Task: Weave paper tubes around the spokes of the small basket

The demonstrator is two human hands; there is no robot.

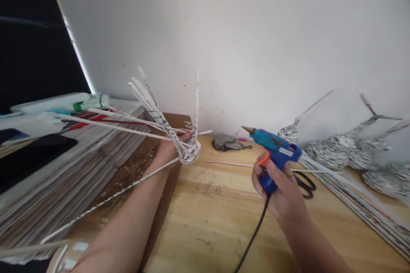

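My left hand [182,140] is closed around the back of a small woven piece of rolled paper tubes [189,152], and its fingers are partly hidden behind it. Long loose tube ends stick out of the weave upward, to the left and toward me. In my right hand [282,187] is a blue hot glue gun [278,153], gripped by its handle with fingers near the orange trigger. The nozzle points up and left toward the woven piece, well apart from it. A black cord [254,236] runs down from the handle.
A grey crumpled cloth [229,141] and a thin paper tube [229,163] lie on the wooden table [205,222]. At right are a bundle of paper tubes [361,209] and several woven paper pieces [329,151]. Stacked newspapers [80,183] with a black phone [38,155] stand left.
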